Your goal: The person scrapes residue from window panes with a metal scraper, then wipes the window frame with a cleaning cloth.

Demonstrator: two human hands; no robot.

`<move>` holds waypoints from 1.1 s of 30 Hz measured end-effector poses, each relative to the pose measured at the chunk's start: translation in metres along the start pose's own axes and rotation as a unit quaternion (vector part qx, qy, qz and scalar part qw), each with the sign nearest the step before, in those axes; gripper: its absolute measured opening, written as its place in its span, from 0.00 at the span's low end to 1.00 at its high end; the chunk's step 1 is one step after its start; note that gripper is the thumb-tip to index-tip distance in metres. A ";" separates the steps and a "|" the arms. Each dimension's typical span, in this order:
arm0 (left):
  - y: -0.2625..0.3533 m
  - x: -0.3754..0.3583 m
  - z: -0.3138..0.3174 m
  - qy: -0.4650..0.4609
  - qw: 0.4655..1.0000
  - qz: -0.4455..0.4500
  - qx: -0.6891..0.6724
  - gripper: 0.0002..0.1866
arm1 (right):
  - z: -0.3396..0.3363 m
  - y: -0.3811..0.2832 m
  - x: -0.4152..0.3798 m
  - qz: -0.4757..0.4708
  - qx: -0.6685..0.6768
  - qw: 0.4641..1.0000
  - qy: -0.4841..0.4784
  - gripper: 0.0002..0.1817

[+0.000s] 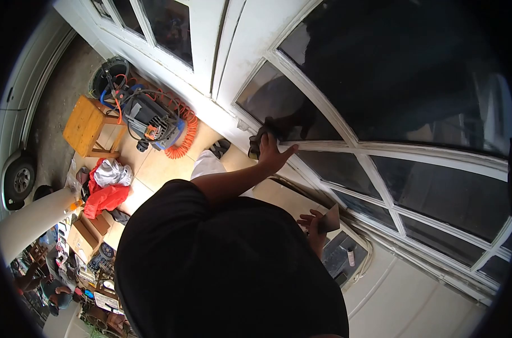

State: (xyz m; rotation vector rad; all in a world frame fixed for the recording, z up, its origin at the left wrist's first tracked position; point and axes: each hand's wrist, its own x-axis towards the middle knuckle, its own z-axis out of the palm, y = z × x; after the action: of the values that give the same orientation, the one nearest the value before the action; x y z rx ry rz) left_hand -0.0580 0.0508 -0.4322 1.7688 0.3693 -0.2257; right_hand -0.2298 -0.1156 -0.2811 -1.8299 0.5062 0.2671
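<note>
My left hand reaches to the white window frame, its fingers over a dark, crumpled piece that looks like cloth pressed at the frame's edge; the thumb is stretched out along the wood. Lower down, close to my body, my right hand grips a flat, thin scraper-like plate, part of which is in shadow. Below that hand a small pale tube rests on a grey panel set in a white surface. Dark panes reflect the left hand.
On the tiled floor stand an air compressor with a coiled orange hose and a wooden stool. Red cloth, a cardboard box and clutter lie near a pillar. A parked car is at far left.
</note>
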 end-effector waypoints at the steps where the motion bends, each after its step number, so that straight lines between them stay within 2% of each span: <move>1: 0.008 -0.003 0.007 -0.001 1.000 0.002 0.003 0.62 | 0.001 0.000 0.000 0.000 0.003 1.000 0.002 0.19; 3: 0.023 -0.009 0.015 -0.092 0.974 -0.091 -0.185 0.61 | 0.003 0.003 -0.001 -0.009 0.024 1.000 0.006 0.19; 4: 0.021 -0.003 0.014 -0.085 0.952 -0.133 -0.263 0.57 | 0.005 0.000 -0.003 -0.009 0.027 1.000 0.009 0.19; 5: 0.032 -0.007 0.000 -0.088 0.953 -0.131 -0.260 0.57 | 0.007 -0.004 -0.005 -0.011 0.018 1.000 0.016 0.19; 7: 0.063 -0.019 -0.043 -0.139 0.849 -0.195 -0.470 0.44 | 0.005 -0.003 -0.007 -0.012 0.013 0.999 0.029 0.19; 9: 0.043 -0.008 -0.050 -0.100 0.840 -0.144 -0.514 0.38 | 0.001 0.009 -0.009 -0.026 0.044 0.998 0.044 0.19; 10: 0.053 -0.010 -0.065 -0.083 0.841 -0.093 -0.526 0.34 | 0.000 0.010 -0.012 -0.024 0.050 0.997 0.050 0.19; 11: 0.058 -0.007 -0.081 -0.146 0.816 0.046 -0.557 0.34 | 0.000 0.008 -0.013 -0.031 0.055 0.997 0.052 0.19; 13: 0.083 -0.017 -0.088 -0.029 0.856 0.006 -0.517 0.39 | 0.003 0.010 -0.015 -0.036 0.067 0.995 0.060 0.19; 14: 0.077 -0.018 -0.078 -0.035 0.859 0.005 -0.511 0.39 | 0.004 0.011 -0.014 -0.037 0.084 0.994 0.065 0.19; 15: 0.065 -0.018 -0.064 -0.024 0.925 0.061 -0.374 0.45 | 0.005 0.014 -0.015 -0.038 0.100 0.992 0.069 0.19; 16: 0.060 -0.020 -0.054 -0.011 0.967 0.118 -0.227 0.51 | 0.004 0.019 -0.016 -0.038 0.107 0.991 0.073 0.19; 17: 0.068 -0.029 -0.049 -0.060 0.969 0.097 -0.221 0.55 | 0.005 0.024 -0.014 -0.046 0.119 0.989 0.069 0.19; 19: 0.072 -0.040 -0.020 -0.090 0.977 0.093 -0.166 0.58 | 0.008 0.028 -0.011 -0.059 0.142 0.985 0.072 0.18; 20: 0.074 -0.043 -0.015 -0.098 0.977 0.098 -0.160 0.58 | 0.008 0.028 -0.013 -0.062 0.141 0.985 0.073 0.18; 22: 0.082 -0.051 -0.006 -0.088 0.985 0.045 -0.141 0.60 | 0.004 0.030 -0.022 -0.067 0.144 0.984 0.083 0.19; 25: 0.087 -0.046 -0.020 -0.151 0.976 0.074 -0.137 0.61 | -0.006 0.040 -0.037 -0.066 0.153 0.978 0.128 0.19; 27: 0.094 -0.058 -0.019 -0.155 0.981 0.076 -0.092 0.60 | -0.011 0.050 -0.048 -0.055 0.190 0.968 0.154 0.20; 29: 0.122 -0.087 -0.024 -0.077 0.965 0.251 0.023 0.59 | -0.016 0.059 -0.054 -0.060 0.198 0.965 0.158 0.20; 30: 0.131 -0.089 -0.023 -0.053 0.952 0.303 -0.002 0.58 | -0.018 0.061 -0.058 -0.060 0.204 0.963 0.167 0.19; 33: 0.152 -0.088 -0.025 -0.015 0.956 0.292 -0.013 0.58 | -0.020 0.061 -0.071 -0.053 0.199 0.959 0.194 0.17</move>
State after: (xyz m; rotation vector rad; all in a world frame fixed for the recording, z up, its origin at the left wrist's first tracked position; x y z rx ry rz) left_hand -0.0858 0.0341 -0.2579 1.7667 -0.1805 0.1735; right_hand -0.3225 -0.1349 -0.2960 -1.5055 0.6753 -0.2610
